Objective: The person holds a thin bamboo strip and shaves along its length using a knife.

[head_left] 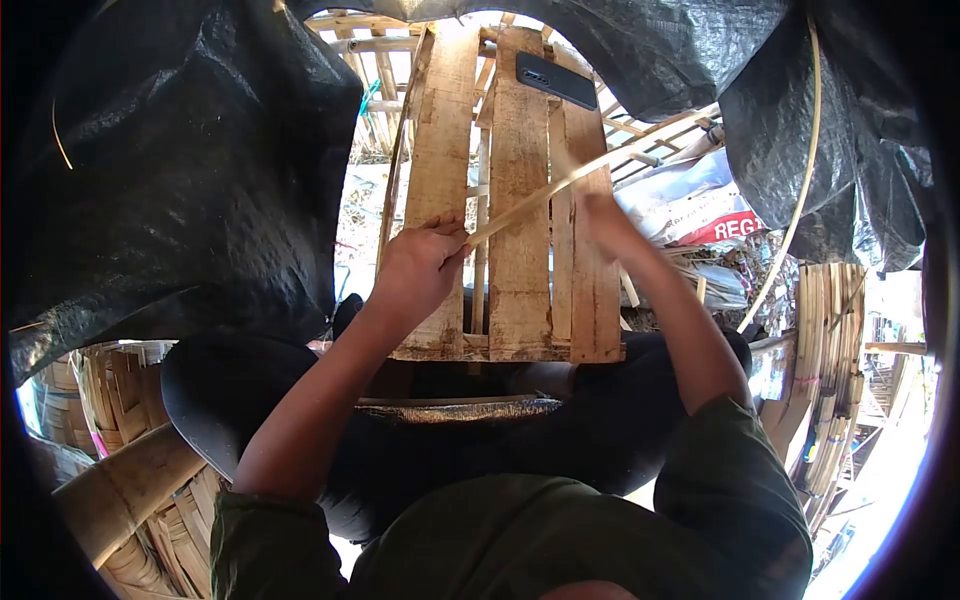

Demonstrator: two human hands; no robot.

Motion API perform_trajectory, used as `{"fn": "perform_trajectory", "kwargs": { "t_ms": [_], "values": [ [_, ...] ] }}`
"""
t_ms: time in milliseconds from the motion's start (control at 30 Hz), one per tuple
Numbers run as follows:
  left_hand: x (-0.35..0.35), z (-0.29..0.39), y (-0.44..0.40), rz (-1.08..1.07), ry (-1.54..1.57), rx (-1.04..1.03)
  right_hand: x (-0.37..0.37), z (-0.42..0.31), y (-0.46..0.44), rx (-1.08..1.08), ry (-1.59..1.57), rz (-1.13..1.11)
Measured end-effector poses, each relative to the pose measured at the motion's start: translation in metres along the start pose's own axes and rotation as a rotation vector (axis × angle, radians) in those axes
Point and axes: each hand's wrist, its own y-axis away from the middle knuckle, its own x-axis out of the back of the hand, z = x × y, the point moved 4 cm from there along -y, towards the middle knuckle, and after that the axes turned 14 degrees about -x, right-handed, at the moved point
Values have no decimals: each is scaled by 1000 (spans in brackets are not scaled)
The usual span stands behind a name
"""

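A long pale bamboo strip (530, 204) runs from my left hand up and to the right, over the wooden slat table (518, 270). My left hand (428, 262) is closed around its near end, above the left part of the boards. Motion blurs my right hand (607, 228), which is just below the strip over the table's right side. A pale smear shows above its fingers; whether it is a tool held there I cannot make out.
A dark phone (556, 80) lies at the table's far end. Black plastic sheeting (200, 180) hangs left and right. A printed white and red sack (700, 205) lies to the right. Bundled bamboo strips (830, 370) stand farther right, and a thick bamboo pole (130, 490) is at lower left.
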Motion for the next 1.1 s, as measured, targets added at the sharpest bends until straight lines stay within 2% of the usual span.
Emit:
{"fn": "perform_trajectory", "kwargs": {
  "t_ms": [33, 67, 100, 167, 200, 233, 300, 333, 367, 433, 467, 500, 567, 600, 700, 733, 767, 833, 867, 967, 1000, 1100],
  "values": [
    [3, 1, -2, -25, 38, 48, -19, 7, 5, -53, -20, -129],
    [5, 1, -4, -53, 73, 94, -17, -2, 9, 105, 165, 19],
    [4, -1, -3, -59, 71, 91, -3, -6, 1, 104, 159, 18],
    [0, -3, 0, -22, 16, 1, 34, -12, -24, -8, -35, -122],
    [0, -5, 1, -17, 14, 3, 41, -15, -23, 42, -21, 98],
    [-1, -4, 2, -7, 12, -9, 26, -12, -12, 44, -15, 96],
    [1, -2, 0, 9, 6, -24, -23, 0, 14, -19, 64, -70],
    [3, -3, -1, -8, 40, 11, -25, 2, 2, 125, 160, 56],
    [4, -3, -1, -28, 75, 46, -13, -2, -6, 124, 155, 55],
    [2, -2, 0, -58, 70, 54, 24, -5, -29, -57, -58, -128],
    [2, -2, -1, -76, 61, 63, 35, -11, -29, -1, -36, 51],
    [0, -4, 1, -73, 63, 64, 27, -10, -22, 0, -33, 53],
    [-2, -6, 1, 6, 46, -30, -19, -2, 5, -16, 167, -80],
    [-1, -5, 1, 6, 45, -32, -35, -3, 20, 43, 225, -168],
    [0, -4, 1, -17, 57, -30, -7, -20, 13, -33, 189, -175],
    [0, -3, 0, -20, 60, -10, 12, -15, -16, -24, 94, -127],
    [0, -3, 1, -22, 65, 14, 25, -16, -21, -10, 86, 94],
    [1, -3, 1, -12, 56, -3, 6, -10, -11, 73, 270, 70],
    [1, -3, 0, -2, 45, -22, -21, -1, -9, 93, 270, -11],
    [3, -2, -2, 5, 67, -10, -31, 5, -14, 206, 331, -61],
    [4, -1, -2, 1, 66, -13, -14, -14, 13, 33, 312, -166],
    [1, -2, 1, -51, 65, 62, 21, -20, -19, 14, 224, 73]
  ]
}}
